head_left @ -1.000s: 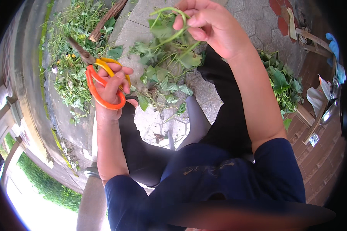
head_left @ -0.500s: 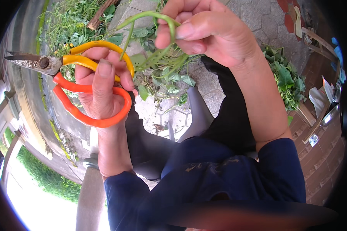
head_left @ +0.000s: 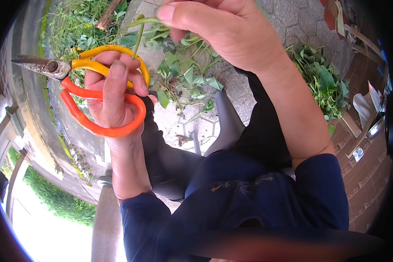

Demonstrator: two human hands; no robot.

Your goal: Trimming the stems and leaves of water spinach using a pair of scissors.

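Through the handles of a pair of garden scissors (head_left: 91, 65), one yellow and one orange, pass the fingers of my left hand (head_left: 113, 96). Rusty short blades point left, and look almost closed. A thin green stem (head_left: 138, 40) rises from beside my left fingertips, which seem to hold its lower end. Its upper part bends right to my right hand (head_left: 236, 37), where thumb and fingers pinch it near the top edge. Some of my right fingers are cut off by the picture's edge. Below the hands, leafy vines (head_left: 187, 74) lie on the paving.
More vines (head_left: 74, 26) lie at the far left, beside a brown piece of wood (head_left: 108, 15). A heap of green leaves (head_left: 323, 83) lies on the right, by wooden strips (head_left: 351, 124) and a white crumpled item (head_left: 363, 108). My legs (head_left: 262, 118) flank the paving.
My right hand has moved up and left along the stem, and the loop it held has flattened. My left hand with the scissors has shifted only slightly.
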